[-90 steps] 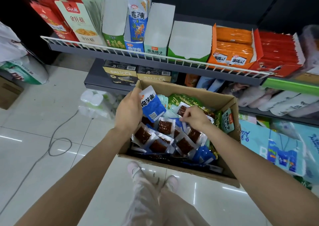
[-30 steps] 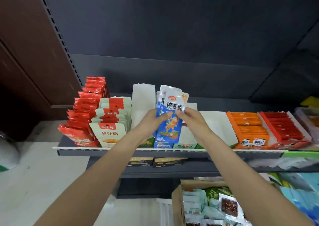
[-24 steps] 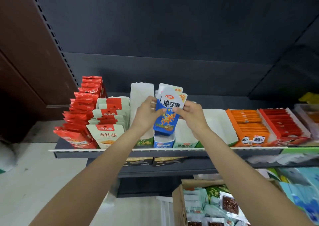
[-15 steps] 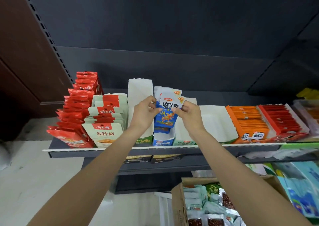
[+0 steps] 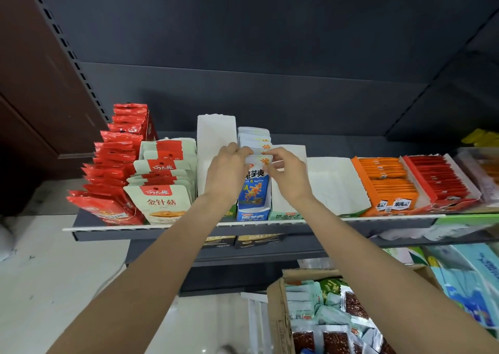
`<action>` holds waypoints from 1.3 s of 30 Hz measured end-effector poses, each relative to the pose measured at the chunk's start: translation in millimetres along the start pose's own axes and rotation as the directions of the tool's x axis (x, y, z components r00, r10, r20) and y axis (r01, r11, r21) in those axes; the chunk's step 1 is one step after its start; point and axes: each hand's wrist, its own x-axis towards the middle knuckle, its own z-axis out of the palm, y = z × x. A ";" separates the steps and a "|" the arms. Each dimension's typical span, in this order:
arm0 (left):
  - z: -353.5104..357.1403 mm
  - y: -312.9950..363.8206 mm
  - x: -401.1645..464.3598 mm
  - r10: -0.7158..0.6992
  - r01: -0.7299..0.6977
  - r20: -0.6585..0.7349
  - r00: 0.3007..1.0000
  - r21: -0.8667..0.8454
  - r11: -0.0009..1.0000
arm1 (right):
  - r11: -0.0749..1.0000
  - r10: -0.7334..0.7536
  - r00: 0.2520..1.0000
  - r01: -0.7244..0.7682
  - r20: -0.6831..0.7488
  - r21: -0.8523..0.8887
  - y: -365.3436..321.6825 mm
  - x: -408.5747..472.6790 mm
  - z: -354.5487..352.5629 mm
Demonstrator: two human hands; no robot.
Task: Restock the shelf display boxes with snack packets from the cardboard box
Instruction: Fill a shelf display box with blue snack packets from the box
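At shelf, both hands (image 5: 255,166) pinch blue packet (image 5: 256,185).

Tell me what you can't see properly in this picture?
All in the head view:
- Blue packet: its top is covered by the left hand and right hand.
- Cardboard box: cut off by the bottom edge.
- Lower-shelf boxes: hidden under the shelf; labels unreadable.

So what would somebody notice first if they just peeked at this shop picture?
Probably the two bare hands in the middle: the left hand and right hand pinch the top of a blue and white snack packet standing in the small blue display box on the dark shelf. Next, the bright red foil packets stacked at the left, and the open brown cardboard box of snacks at the bottom right.
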 end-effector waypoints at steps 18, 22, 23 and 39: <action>76.8 117.9 -182.0 -0.236 0.245 0.067 0.969 -0.334 0.910 | 1.000 0.018 0.932 -0.022 0.363 0.006 93.9 -177.3 -93.4; 119.3 148.9 -230.5 -0.239 0.279 0.196 0.951 -0.213 0.936 | 0.959 0.058 0.872 0.086 0.487 -0.268 161.8 -218.9 -111.3; 129.3 153.6 -239.6 -0.264 0.311 0.256 0.930 -0.166 0.936 | 0.933 0.083 0.854 0.115 0.514 -0.342 176.4 -226.7 -115.9; 175.5 159.1 -294.0 -0.356 0.103 0.727 0.587 0.370 0.924 | 0.812 0.213 0.584 0.340 0.783 -0.475 250.7 -256.6 -155.6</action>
